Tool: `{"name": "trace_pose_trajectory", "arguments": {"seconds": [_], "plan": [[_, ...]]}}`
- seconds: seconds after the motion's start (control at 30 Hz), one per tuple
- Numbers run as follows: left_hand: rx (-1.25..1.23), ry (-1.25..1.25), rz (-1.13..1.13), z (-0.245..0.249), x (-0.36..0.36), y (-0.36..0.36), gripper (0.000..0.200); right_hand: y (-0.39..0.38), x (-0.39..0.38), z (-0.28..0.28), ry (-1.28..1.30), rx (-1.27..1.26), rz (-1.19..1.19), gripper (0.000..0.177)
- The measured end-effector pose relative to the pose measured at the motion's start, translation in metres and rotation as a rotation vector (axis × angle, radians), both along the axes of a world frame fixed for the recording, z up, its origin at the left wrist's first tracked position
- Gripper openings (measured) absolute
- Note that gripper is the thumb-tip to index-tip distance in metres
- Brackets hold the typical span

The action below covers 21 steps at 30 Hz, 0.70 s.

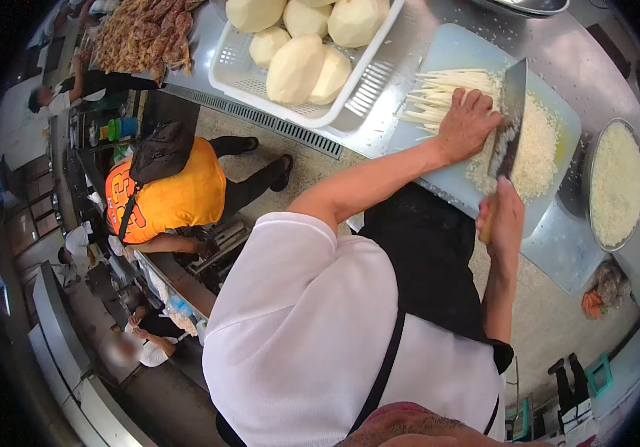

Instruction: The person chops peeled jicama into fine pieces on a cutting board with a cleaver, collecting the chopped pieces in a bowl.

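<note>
My right hand (pixel 505 212) is wrapped round the wooden handle of a broad cleaver (pixel 512 112), whose blade stands across a pale cutting board (pixel 443 56). My left hand (pixel 469 127) presses on long white strips (pixel 432 97), its fingers bent and close together beside the blade. Bits of chopped white food cling to the blade. On the far side of the cleaver lies a heap of finely chopped white pieces (pixel 537 149).
A white basket (pixel 335 119) of peeled pale vegetables (pixel 296 68) stands left of the board. At the right is a metal bowl (pixel 616 186) of chopped pieces. Brown food (pixel 144 33) lies upper left. A person in an orange shirt (pixel 174 197) and other people are farther off.
</note>
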<state>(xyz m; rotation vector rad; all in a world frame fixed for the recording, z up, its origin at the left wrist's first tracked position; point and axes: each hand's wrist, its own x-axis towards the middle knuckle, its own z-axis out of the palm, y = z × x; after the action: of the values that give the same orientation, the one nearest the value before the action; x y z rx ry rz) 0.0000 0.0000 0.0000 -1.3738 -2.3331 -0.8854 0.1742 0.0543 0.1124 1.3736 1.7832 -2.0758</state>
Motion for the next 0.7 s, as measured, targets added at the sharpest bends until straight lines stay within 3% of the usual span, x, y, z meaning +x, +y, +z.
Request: {"name": "trace_pose_trajectory", "arguments": {"seconds": [0.07, 0.1, 0.17, 0.2, 0.33, 0.43, 0.6, 0.7], "plan": [[0.029, 0.018, 0.003, 0.005, -0.005, 0.011, 0.018, 0.002, 0.0, 0.017, 0.028, 0.048, 0.052, 0.041], [-0.077, -0.013, 0.007, 0.002, 0.007, -0.027, 0.018, -0.027, 0.005, 0.004, 0.0, -0.059, 0.055, 0.041], [-0.021, -0.008, 0.019, 0.002, 0.002, -0.013, 0.015, -0.018, -0.007, -0.037, 0.125, 0.057, 0.081, 0.043], [-0.026, 0.0, 0.018, 0.002, 0.002, -0.007, 0.014, -0.002, -0.009, -0.045, 0.046, -0.009, 0.009, 0.044], [0.002, -0.02, 0.015, 0.001, 0.003, -0.007, 0.015, -0.015, 0.006, 0.013, 0.001, -0.047, 0.045, 0.045], [-0.031, -0.025, 0.012, 0.01, 0.003, -0.009, 0.016, -0.023, -0.008, -0.033, 0.136, 0.0, -0.006, 0.047], [-0.039, -0.024, -0.005, 0.003, 0.002, -0.009, 0.026, -0.012, 0.004, 0.009, 0.038, -0.079, 0.025, 0.042], [-0.032, -0.031, 0.008, 0.009, 0.004, -0.01, 0.026, -0.022, -0.006, -0.047, 0.099, -0.018, 0.021, 0.042]]}}
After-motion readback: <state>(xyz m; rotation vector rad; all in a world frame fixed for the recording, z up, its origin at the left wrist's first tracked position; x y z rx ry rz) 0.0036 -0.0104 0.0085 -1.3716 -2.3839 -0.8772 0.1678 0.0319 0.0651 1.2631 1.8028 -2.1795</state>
